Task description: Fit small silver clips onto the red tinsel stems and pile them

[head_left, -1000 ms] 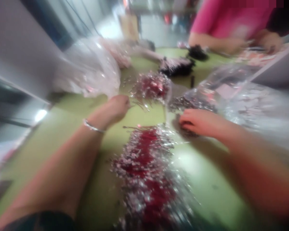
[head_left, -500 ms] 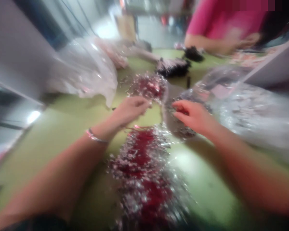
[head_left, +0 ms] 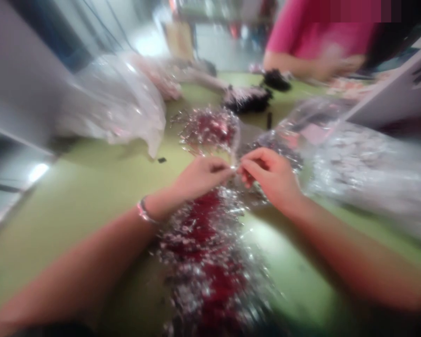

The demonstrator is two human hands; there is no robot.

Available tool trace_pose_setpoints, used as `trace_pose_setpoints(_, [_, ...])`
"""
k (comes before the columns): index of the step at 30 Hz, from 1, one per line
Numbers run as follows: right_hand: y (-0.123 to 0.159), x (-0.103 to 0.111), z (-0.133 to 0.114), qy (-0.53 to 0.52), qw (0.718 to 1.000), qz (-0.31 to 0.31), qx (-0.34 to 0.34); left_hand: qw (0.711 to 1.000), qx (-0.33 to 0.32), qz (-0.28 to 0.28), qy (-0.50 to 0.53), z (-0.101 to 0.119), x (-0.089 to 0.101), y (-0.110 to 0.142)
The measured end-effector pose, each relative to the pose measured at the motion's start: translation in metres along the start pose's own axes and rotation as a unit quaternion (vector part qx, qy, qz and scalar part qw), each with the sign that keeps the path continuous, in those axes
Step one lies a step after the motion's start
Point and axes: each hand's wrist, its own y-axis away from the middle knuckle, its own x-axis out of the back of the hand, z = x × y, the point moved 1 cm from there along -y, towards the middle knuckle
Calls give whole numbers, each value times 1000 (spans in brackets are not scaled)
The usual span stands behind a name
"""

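Fingertips of my left hand (head_left: 205,175) and my right hand (head_left: 270,175) almost meet above the green table. Both hands are closed in a pinch, and whatever small thing sits between the fingertips is too blurred to name. Below them runs a long pile of dark red strands with silvery, glittering ends (head_left: 210,234), reaching toward me. A smaller red and silver bundle (head_left: 214,126) lies just beyond my left hand. Behind my right hand is a clear plastic bag (head_left: 245,133) with small shiny bits in it, partly hidden by the fingers.
On the left lies a crumpled clear bag (head_left: 126,112); a large bag of pale pieces (head_left: 365,164) fills the right. Black and pink bundles (head_left: 249,98) sit farther back. Across the table (head_left: 101,187) a person in a pink shirt (head_left: 323,37) works. A small black piece (head_left: 162,160) lies left.
My left hand has moved right and slightly toward me, and my right hand has shifted slightly left. Their fingertips have come together in a pinch. The view has shifted a little.
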Motion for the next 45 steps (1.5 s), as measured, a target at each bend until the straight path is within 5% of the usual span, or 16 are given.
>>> trace_pose_setpoints(12, [5,-4,-1,-20,998,-54,-1,999,-32,9,-1,0,2,3])
trace_pose_setpoints(30, [9,-2,-7,95,995,5,36,998,-31,27,-43,4,3,4])
trace_pose_setpoints(37, [8,1,-16,107,992,-69,-25,954,-160,61,-245,0,-2,8])
trace_pose_setpoints(40, [8,-2,-14,68,993,-81,-46,935,-183,36,-300,3,8,7])
trace_pose_setpoints(43, [7,-4,-13,63,992,-100,-43,953,-195,-22,-232,3,35,3])
trace_pose_setpoints(45, [6,-2,-13,96,986,-137,-22,970,-145,26,-194,-6,58,-2])
